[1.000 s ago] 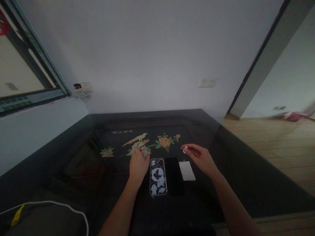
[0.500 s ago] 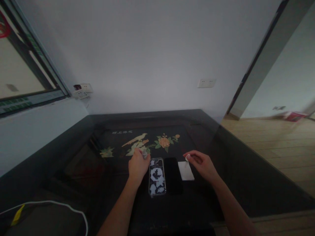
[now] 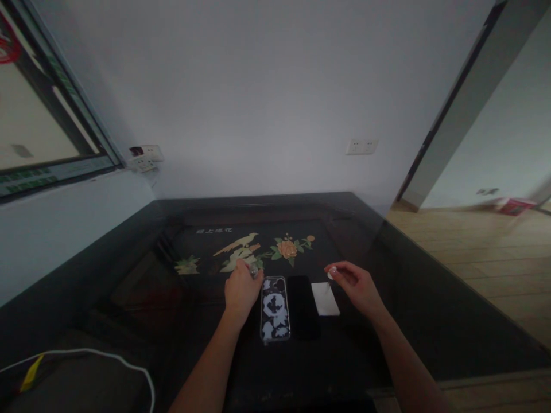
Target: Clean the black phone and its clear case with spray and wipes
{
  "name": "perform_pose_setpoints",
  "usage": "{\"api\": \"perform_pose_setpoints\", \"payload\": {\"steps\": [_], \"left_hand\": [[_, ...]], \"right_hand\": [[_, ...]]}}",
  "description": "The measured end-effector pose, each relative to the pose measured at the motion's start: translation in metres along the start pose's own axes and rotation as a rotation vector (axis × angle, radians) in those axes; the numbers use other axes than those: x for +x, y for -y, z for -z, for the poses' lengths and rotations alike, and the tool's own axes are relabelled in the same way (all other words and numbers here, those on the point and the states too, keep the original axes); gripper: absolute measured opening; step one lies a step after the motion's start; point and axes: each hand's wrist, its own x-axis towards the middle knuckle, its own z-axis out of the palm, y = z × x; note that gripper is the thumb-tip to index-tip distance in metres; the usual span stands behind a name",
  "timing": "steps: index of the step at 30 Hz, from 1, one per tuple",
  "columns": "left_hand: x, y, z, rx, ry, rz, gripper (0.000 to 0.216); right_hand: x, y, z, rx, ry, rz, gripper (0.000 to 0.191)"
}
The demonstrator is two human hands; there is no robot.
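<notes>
A clear phone case (image 3: 274, 308) with pale cartoon shapes lies flat on the dark glass table (image 3: 430, 321). A black phone (image 3: 303, 307) lies beside it on the right, and a white sheet (image 3: 325, 299) lies right of the phone. My left hand (image 3: 241, 288) rests closed by the case's top left corner, with a small crumpled clear bit (image 3: 253, 269) at its fingertips. My right hand (image 3: 355, 287) hovers over the white sheet's far right corner, pinching a small white piece (image 3: 330, 275).
Under the glass shows a bird and flower picture (image 3: 258, 249). A white cable (image 3: 107, 358) lies at the near left. Wall sockets (image 3: 361, 146) sit on the back wall, a window frame (image 3: 64, 115) at left. Wooden floor (image 3: 495, 252) lies to the right.
My right hand dropped from above the table toward the white sheet, still pinching the white piece. My left hand shifted slightly closer to the case's corner.
</notes>
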Motion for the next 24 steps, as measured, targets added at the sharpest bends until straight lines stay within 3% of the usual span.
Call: {"api": "perform_pose_setpoints", "payload": {"steps": [12, 19, 24], "left_hand": [[-0.002, -0.001, 0.004, -0.013, 0.014, 0.016, 0.036], [-0.003, -0.002, 0.005, -0.167, -0.004, -0.004, 0.045], [0.004, 0.010, 0.008, -0.308, 0.040, -0.082, 0.058]], "right_hand": [[0.011, 0.009, -0.014, 0.110, -0.119, -0.006, 0.047], [0.029, 0.042, -0.041, 0.157, -0.149, 0.075, 0.041], [0.042, 0.052, -0.066, 0.227, -0.099, 0.129, 0.039]]}}
